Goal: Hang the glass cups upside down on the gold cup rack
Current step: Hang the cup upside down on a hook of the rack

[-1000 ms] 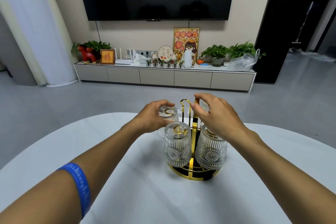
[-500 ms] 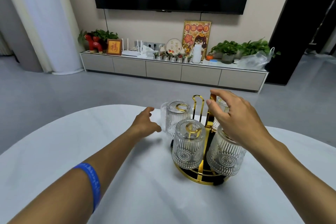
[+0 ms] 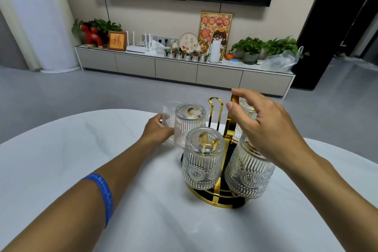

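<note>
Behind right hand (image 3: 272, 129), far cup (image 3: 245, 108) half-hidden

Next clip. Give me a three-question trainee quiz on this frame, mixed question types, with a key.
1. True or false: the left hand is on a loose glass cup standing on the table beside the gold rack.
2. How many cups are visibly hung upside down on the rack?
3. Multiple choice: the right hand is (a) flat on the table, (b) above the rack with fingers spread, gripping no cup, (c) lifting a cup clear.

Key: 1 true. 2 four: back left, front, front right, back right, partly hidden. 3 b.
</note>
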The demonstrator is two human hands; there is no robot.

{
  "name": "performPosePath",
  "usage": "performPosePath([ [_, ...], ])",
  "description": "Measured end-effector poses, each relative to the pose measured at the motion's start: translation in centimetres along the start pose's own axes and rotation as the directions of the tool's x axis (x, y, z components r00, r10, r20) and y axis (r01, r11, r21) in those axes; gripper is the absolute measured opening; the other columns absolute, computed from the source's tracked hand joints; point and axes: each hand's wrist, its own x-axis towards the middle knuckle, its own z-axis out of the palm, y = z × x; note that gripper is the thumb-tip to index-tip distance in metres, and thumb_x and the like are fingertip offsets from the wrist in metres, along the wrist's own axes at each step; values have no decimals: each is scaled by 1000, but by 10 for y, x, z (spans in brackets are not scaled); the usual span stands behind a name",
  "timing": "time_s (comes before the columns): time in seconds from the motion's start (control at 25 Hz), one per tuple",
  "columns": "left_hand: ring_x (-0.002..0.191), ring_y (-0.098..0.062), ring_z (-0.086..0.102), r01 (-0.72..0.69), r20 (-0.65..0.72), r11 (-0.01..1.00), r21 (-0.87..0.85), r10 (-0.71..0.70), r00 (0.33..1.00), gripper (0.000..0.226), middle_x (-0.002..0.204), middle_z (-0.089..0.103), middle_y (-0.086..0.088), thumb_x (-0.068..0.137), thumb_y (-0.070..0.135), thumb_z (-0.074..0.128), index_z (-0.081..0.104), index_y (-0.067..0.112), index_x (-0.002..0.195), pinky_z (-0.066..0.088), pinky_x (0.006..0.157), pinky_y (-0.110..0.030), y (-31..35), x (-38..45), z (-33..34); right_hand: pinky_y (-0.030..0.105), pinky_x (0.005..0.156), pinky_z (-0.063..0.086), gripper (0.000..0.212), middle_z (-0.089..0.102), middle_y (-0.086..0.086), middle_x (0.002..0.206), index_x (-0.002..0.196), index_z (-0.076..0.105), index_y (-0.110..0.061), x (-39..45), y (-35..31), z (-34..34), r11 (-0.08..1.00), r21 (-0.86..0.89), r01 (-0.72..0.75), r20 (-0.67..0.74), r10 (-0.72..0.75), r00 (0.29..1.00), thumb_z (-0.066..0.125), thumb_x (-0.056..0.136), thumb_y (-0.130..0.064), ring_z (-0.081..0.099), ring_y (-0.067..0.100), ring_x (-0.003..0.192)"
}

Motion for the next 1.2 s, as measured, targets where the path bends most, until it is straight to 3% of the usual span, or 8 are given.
performPosePath([
  [0.12, 65, -4, 65, -106, -50, 991, -85, 102, 994, 44, 78, 74, 8, 50, 33, 88, 68, 24, 88, 48, 54, -16, 25, -17, -41, 37, 85, 43, 46, 58, -5, 131, 130, 51, -31, -2, -2, 1, 1000, 17, -3, -4, 3, 1000, 41, 92, -54, 50, 18, 117],
  [0.28, 90, -22, 62, -251, -126, 960, -122, 236, 964, 74, 106, 61, -7, 46, 42, 93, 54, 27, 108, 55, 72, -36, 98, -37, -90, 37, 87, 42, 46, 56, -6, 135, 131, 50, -31, -2, -3, 1, 999, 18, -28, 18, 28, 999, 40, 92, -54, 50, 19, 119],
  [0.4, 91, -17, 61, -370, -53, 928, -36, 368, 928, 78, 106, 61, -1, 41, 53, 90, 53, 28, 105, 51, 69, -28, 161, -49, -91, 34, 86, 39, 46, 55, -5, 136, 131, 49, -30, -4, -7, 1, 999, 2, -35, 28, 35, 999, 40, 92, -53, 50, 20, 119],
  [0.52, 95, -13, 60, -462, 89, 880, 114, 454, 886, 76, 108, 59, 6, 49, 44, 90, 51, 26, 111, 51, 75, -27, 207, -60, -62, 34, 85, 40, 46, 56, -7, 135, 130, 50, -31, -4, -8, -1, 999, -9, -41, 32, 42, 999, 40, 92, -54, 51, 19, 117],
  [0.64, 105, -20, 57, -487, 185, 843, 228, 453, 872, 77, 123, 58, -4, 56, 30, 90, 51, 20, 122, 49, 91, -36, 224, -62, -27, 37, 87, 43, 47, 56, -7, 134, 130, 49, -31, -3, -8, -2, 999, -13, -45, 33, 46, 998, 39, 91, -55, 51, 18, 117],
  [0.76, 117, -23, 52, -487, 254, 811, 324, 421, 871, 79, 134, 55, -7, 58, 25, 89, 51, 19, 127, 43, 98, -37, 223, -57, -3, 39, 90, 44, 47, 56, -6, 134, 132, 48, -31, -5, -7, -1, 999, -17, -31, 29, 31, 999, 39, 92, -53, 50, 19, 119],
  [1.2, 118, -28, 55, -490, 357, 681, 544, 341, 870, 71, 132, 58, -10, 66, 17, 83, 53, 14, 130, 47, 95, -38, 184, -32, 44, 39, 83, 40, 43, 60, -3, 127, 129, 50, -28, -5, -7, -1, 999, -44, -5, -2, 5, 1000, 41, 93, -49, 48, 23, 113],
])
